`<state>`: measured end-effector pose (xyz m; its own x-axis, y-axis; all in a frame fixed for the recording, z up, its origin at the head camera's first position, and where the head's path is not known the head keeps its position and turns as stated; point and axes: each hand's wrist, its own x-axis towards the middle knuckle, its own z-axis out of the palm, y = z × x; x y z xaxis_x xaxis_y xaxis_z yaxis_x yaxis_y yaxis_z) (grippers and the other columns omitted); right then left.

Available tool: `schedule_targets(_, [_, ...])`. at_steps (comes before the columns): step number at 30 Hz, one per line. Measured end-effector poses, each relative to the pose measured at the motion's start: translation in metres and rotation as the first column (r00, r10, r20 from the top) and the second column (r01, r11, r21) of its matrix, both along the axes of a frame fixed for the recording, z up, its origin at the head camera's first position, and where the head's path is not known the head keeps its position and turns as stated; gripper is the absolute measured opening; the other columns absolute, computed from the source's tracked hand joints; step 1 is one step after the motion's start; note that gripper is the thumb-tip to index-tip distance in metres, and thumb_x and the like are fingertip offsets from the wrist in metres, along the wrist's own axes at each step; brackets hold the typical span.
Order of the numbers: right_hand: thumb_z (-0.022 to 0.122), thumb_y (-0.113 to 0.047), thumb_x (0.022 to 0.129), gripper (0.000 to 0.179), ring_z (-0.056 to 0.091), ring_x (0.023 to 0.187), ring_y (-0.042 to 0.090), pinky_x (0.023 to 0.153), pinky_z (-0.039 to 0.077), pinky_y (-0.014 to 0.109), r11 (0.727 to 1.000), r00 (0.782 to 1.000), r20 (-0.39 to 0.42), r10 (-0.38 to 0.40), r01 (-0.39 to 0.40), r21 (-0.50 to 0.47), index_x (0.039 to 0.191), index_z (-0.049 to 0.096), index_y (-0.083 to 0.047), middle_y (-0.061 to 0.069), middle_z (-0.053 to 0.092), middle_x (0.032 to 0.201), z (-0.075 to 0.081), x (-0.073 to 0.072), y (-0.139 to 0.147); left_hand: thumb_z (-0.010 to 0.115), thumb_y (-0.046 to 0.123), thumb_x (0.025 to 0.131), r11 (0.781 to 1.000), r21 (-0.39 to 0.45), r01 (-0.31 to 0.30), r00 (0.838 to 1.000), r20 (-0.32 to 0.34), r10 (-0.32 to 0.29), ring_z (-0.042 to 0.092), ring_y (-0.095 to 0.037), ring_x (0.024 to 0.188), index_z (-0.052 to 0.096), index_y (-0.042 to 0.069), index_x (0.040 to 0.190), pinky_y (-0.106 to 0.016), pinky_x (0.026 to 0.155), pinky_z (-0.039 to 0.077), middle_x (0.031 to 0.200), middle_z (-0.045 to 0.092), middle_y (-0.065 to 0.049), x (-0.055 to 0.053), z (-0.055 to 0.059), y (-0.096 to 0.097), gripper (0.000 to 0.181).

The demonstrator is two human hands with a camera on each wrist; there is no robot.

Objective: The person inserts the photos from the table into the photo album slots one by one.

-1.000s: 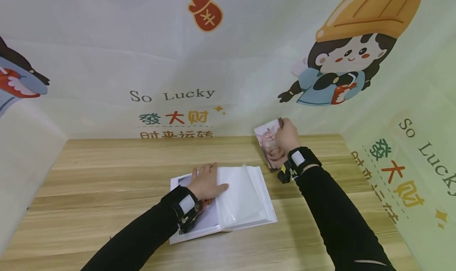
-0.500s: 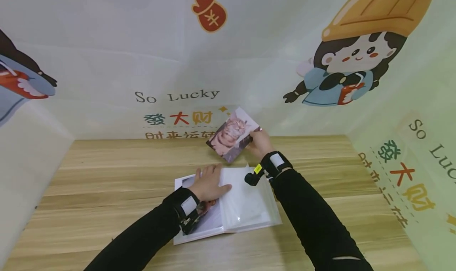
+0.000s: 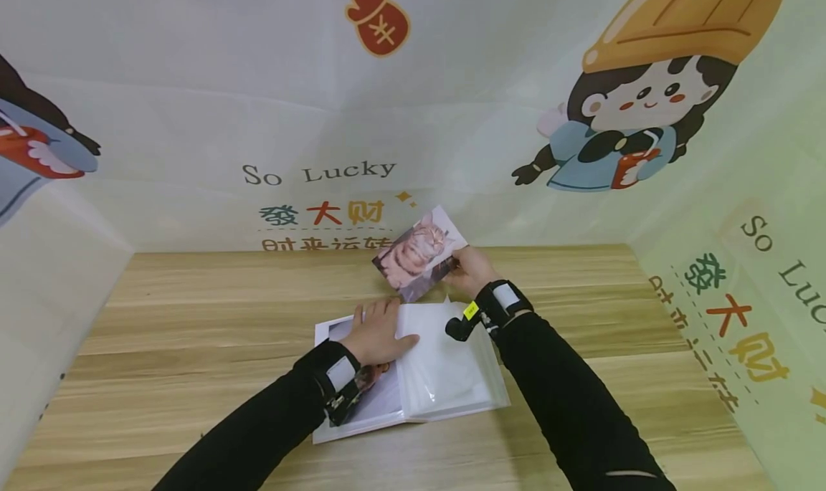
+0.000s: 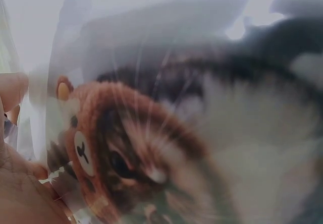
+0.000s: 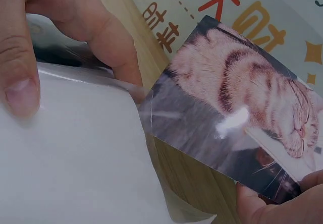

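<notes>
An open photo album (image 3: 445, 362) lies on the table, with clear sleeves over white on its right page. My left hand (image 3: 379, 333) rests on the album near the fold, fingers straight, thumb on the right page. Under its wrist, a picture of an animal in a brown bear hood (image 4: 108, 148) fills the left page. My right hand (image 3: 474, 272) pinches a cat photo (image 3: 418, 251) by its right corner, tilted just beyond the album's top edge. In the right wrist view the photo's left corner overlaps the loose edge of the clear sleeve (image 5: 146, 105).
The wooden table (image 3: 213, 312) runs back to a printed cloth backdrop (image 3: 193, 118). More of that cloth hangs at the left side (image 3: 45, 297) and the right side (image 3: 729, 261).
My right hand has brought the cat photo from the back right of the table leftward to the album's top edge, then lowered it slightly. The left hand stays on the album.
</notes>
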<state>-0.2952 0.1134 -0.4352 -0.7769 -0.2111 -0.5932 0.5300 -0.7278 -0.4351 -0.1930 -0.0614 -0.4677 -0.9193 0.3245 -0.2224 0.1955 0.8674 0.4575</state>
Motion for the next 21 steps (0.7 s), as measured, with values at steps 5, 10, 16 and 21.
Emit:
schedule_targets(5, [0.029, 0.002, 0.095, 0.03, 0.045, 0.102, 0.013, 0.093, 0.038, 0.025, 1.0, 1.0, -0.028, -0.004, 0.004, -0.025, 0.119, 0.046, -0.005, 0.003, 0.047, 0.109, 0.001, -0.003, 0.003, 0.053, 0.046, 0.086, 1.0, -0.004, -0.001, 1.0, 0.017, 0.001, 0.023, -0.037, 0.13, 0.027, -0.004, 0.139, -0.058, 0.104, 0.008, 0.139, 0.03, -0.024, 0.0, 0.001, -0.001, 0.078])
schedule_targets(10, [0.032, 0.003, 0.094, 0.028, 0.046, 0.099, 0.014, 0.088, 0.041, 0.027, 0.999, 0.996, -0.089, 0.002, -0.005, -0.032, 0.116, 0.048, -0.004, 0.003, 0.046, 0.107, -0.008, -0.007, 0.005, 0.053, 0.047, 0.086, 1.0, -0.012, -0.002, 1.0, 0.024, 0.002, 0.023, -0.037, 0.13, 0.026, -0.004, 0.139, -0.058, 0.105, 0.007, 0.14, 0.03, -0.024, 0.0, 0.002, -0.001, 0.078])
schedule_targets(16, [0.029, 0.002, 0.095, 0.031, 0.044, 0.099, 0.012, 0.091, 0.038, 0.025, 0.996, 0.995, -0.101, 0.017, -0.008, 0.094, 0.122, 0.044, -0.004, 0.001, 0.044, 0.107, -0.003, -0.001, 0.0, 0.053, 0.047, 0.086, 1.0, -0.007, -0.004, 1.0, 0.017, 0.005, 0.024, -0.037, 0.13, 0.027, -0.004, 0.139, -0.058, 0.104, 0.007, 0.139, 0.031, -0.024, 0.0, 0.001, -0.001, 0.078])
schedule_targets(21, [0.033, 0.001, 0.094, 0.025, 0.045, 0.092, 0.012, 0.084, 0.04, 0.023, 0.97, 0.989, -0.135, 0.06, -0.025, 0.244, 0.113, 0.048, -0.002, 0.002, 0.046, 0.1, -0.006, 0.004, -0.001, 0.054, 0.047, 0.086, 1.0, -0.007, -0.007, 1.0, 0.006, 0.007, 0.024, -0.037, 0.13, 0.027, -0.004, 0.139, -0.058, 0.104, 0.007, 0.139, 0.031, -0.024, 0.0, 0.001, 0.0, 0.079])
